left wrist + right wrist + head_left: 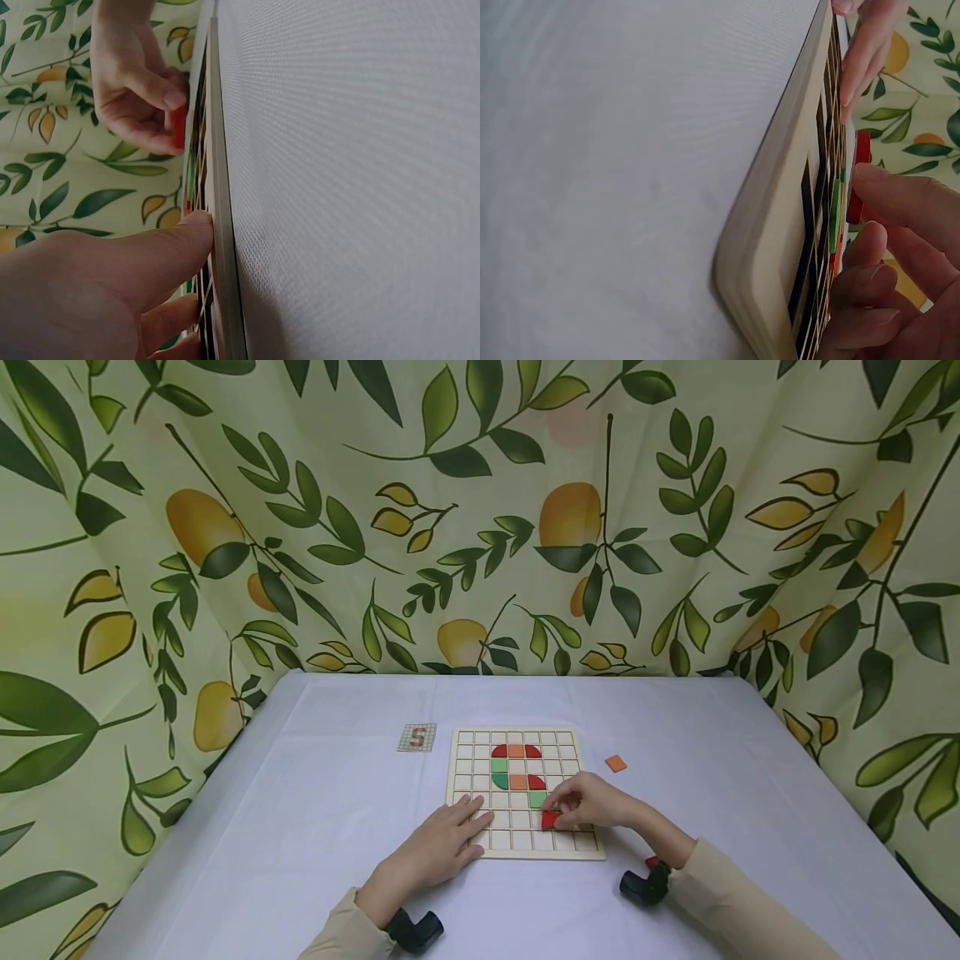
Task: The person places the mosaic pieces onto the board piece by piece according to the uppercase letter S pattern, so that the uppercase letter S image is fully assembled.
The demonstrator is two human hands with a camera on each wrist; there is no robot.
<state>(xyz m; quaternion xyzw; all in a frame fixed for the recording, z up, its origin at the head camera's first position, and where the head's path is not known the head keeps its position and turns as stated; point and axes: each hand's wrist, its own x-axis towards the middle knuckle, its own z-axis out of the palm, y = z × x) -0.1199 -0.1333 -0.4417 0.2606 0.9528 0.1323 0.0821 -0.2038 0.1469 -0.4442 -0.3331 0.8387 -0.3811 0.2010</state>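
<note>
A wooden grid board point(465, 739) lies on the table with red, orange and green tiles in several cells, forming a curving shape. My right hand point(592, 800) pinches a red tile point(551, 820) between thumb and fingers, over the lower right part of the grid, just below a light green tile point(537, 799). The right wrist view has this red tile point(862, 142) on edge, raised above the grid. My left hand point(438, 843) lies with fingers spread on the board's lower left, its thumb point(196, 229) at the front edge in the left wrist view.
A small card point(417, 737) with a gridded S pattern lies left of the board. One loose orange tile point(616, 763) is to the right. Another red piece point(652, 862) peeks out by my right wrist. Leaf-patterned cloth point(480, 568) hangs behind the white table point(315, 760).
</note>
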